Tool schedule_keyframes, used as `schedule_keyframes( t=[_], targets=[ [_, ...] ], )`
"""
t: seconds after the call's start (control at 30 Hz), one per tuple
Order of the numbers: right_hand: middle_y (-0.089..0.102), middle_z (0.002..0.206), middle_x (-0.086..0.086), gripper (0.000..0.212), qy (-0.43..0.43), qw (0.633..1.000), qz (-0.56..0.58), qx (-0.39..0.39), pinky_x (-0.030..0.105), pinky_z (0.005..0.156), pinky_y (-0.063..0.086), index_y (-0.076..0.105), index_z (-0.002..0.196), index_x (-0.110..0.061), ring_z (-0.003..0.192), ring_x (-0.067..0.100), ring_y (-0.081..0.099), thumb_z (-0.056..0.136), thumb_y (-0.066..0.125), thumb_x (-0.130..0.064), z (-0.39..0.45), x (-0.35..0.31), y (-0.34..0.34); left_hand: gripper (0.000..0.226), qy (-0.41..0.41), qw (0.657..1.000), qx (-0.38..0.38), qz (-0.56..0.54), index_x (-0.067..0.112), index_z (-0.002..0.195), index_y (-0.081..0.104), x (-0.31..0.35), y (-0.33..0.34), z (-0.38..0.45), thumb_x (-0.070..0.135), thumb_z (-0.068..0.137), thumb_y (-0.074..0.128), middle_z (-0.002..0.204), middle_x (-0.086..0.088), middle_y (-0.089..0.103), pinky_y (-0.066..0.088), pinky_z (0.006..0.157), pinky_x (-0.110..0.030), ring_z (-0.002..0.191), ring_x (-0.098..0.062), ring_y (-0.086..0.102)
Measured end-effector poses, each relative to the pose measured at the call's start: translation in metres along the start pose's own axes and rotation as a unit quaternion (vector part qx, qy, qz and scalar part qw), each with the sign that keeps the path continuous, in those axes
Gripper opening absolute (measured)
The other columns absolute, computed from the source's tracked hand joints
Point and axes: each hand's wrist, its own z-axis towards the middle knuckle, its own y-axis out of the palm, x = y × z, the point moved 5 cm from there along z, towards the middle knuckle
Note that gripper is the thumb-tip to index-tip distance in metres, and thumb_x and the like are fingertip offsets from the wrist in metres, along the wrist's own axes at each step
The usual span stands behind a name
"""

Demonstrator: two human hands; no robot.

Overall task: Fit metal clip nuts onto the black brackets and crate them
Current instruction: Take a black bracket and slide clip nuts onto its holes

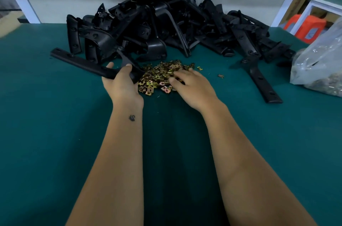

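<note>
The left hand [121,82] grips a long black plastic bracket [87,65], fingers curled round it just above the green tabletop [55,133]. The right hand [192,86] rests on the heap of small brass-coloured metal clip nuts [159,75], fingers bent into them; whether they pinch one cannot be told. Behind lies a pile of black brackets [166,22].

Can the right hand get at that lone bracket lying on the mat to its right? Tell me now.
Probably yes. The right hand is over the clip nut pile, and only bare green mat lies between it and the lone bracket. The plastic bag sits beyond, not in the way.
</note>
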Motion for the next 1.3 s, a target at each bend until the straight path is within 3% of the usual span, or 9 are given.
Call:
schedule_keyframes(
  t=[0.1, 0.2, 0.3, 0.4, 0.47, 0.57, 0.77, 0.97, 1.3],
  targets=[
    [0.06, 0.108, -0.023, 0.03, -0.005, 0.98, 0.164, 0.116, 0.028, 0.094, 0.044, 0.069, 0.116, -0.034, 0.111, 0.006, 0.053, 0.099, 0.047, -0.044, -0.007, -0.009, -0.011, 0.036, -0.004, 1.0, -0.013, 0.011, 0.029, 0.113, 0.052, -0.005, 0.004, -0.003, 0.001, 0.092, 0.062, 0.12, -0.005, 0.061, 0.054, 0.083, -0.032, 0.1, -0.013, 0.061],
    [0.058, 0.132, -0.008, 0.034, 0.041, 0.969, 0.134, 0.205, 0.042, 0.111, 0.035, 0.06, 0.131, -0.025, 0.126, 0.013, 0.047, 0.101, 0.046, -0.027, -0.005, 0.006, -0.026, 0.036, -0.004, 0.999, -0.031, 0.022, 0.028, 0.114, 0.053, -0.007, 0.008, -0.003, 0.001, 0.092, 0.063, 0.115, -0.003, 0.06, 0.053, 0.073, -0.028, 0.096, -0.012, 0.062],
    [0.016, 0.163, 0.009, 0.054, 0.116, 0.985, 0.002, 0.126, 0.046, 0.121, 0.012, 0.026, 0.154, -0.024, 0.15, 0.025, 0.012, 0.103, 0.04, -0.034, 0.003, 0.019, -0.02, 0.037, 0.0, 0.998, -0.047, 0.042, 0.027, 0.117, 0.053, -0.009, 0.011, -0.005, 0.002, 0.092, 0.064, 0.111, -0.001, 0.062, 0.052, 0.078, -0.03, 0.094, -0.011, 0.062],
    [-0.008, 0.166, 0.005, 0.058, 0.112, 0.989, -0.099, 0.011, 0.048, 0.121, -0.002, 0.007, 0.158, -0.031, 0.152, 0.022, -0.008, 0.105, 0.023, -0.047, 0.01, 0.016, -0.002, 0.035, 0.002, 0.995, -0.068, 0.067, 0.031, 0.112, 0.054, -0.011, 0.015, -0.01, 0.004, 0.092, 0.064, 0.117, -0.001, 0.061, 0.051, 0.086, -0.033, 0.101, -0.012, 0.061],
    [0.011, 0.165, 0.004, 0.055, 0.101, 0.989, -0.11, 0.004, 0.048, 0.121, 0.003, 0.02, 0.156, -0.029, 0.152, 0.022, 0.006, 0.104, 0.023, -0.047, 0.012, 0.013, 0.0, 0.034, 0.005, 0.994, -0.079, 0.081, 0.031, 0.111, 0.055, -0.011, 0.017, -0.014, 0.005, 0.092, 0.064, 0.123, -0.002, 0.059, 0.049, 0.099, -0.04, 0.108, -0.014, 0.06],
    [0.055, 0.138, 0.004, 0.035, 0.057, 0.99, -0.052, 0.114, 0.041, 0.11, 0.032, 0.061, 0.13, -0.018, 0.13, 0.025, 0.044, 0.101, 0.044, -0.029, 0.008, 0.012, -0.014, 0.035, 0.015, 0.991, -0.091, 0.101, 0.029, 0.116, 0.055, -0.011, 0.02, -0.017, 0.006, 0.092, 0.064, 0.123, -0.004, 0.06, 0.048, 0.104, -0.046, 0.109, -0.017, 0.061],
    [0.059, 0.13, 0.006, 0.064, 0.045, 0.985, 0.016, 0.164, 0.037, 0.108, 0.036, 0.064, 0.129, -0.017, 0.125, 0.027, 0.045, 0.08, 0.044, 0.02, 0.001, 0.012, -0.021, 0.033, 0.032, 0.98, -0.141, 0.138, 0.03, 0.111, 0.06, -0.014, 0.031, -0.025, 0.004, 0.091, 0.059, 0.112, -0.002, 0.065, 0.05, 0.101, -0.05, 0.1, -0.019, 0.063],
    [0.057, 0.135, -0.002, 0.047, 0.025, 0.991, -0.06, 0.119, 0.036, 0.102, 0.031, 0.067, 0.126, -0.025, 0.126, 0.026, 0.041, 0.095, 0.042, 0.001, 0.005, 0.012, -0.017, 0.031, -0.001, 0.978, -0.179, 0.104, 0.024, 0.111, 0.06, -0.026, 0.037, -0.028, -0.001, 0.094, 0.054, 0.098, 0.003, 0.067, 0.058, 0.086, -0.041, 0.091, -0.014, 0.066],
    [0.062, 0.12, 0.002, 0.027, 0.068, 0.99, -0.003, 0.126, 0.043, 0.106, 0.036, 0.069, 0.117, -0.025, 0.12, 0.027, 0.047, 0.095, 0.06, -0.015, 0.003, 0.025, -0.03, 0.031, -0.038, 0.976, -0.186, 0.109, 0.026, 0.107, 0.065, -0.031, 0.036, -0.027, 0.0, 0.094, 0.052, 0.113, -0.005, 0.069, 0.049, 0.1, -0.056, 0.113, -0.027, 0.063]
  ],
)
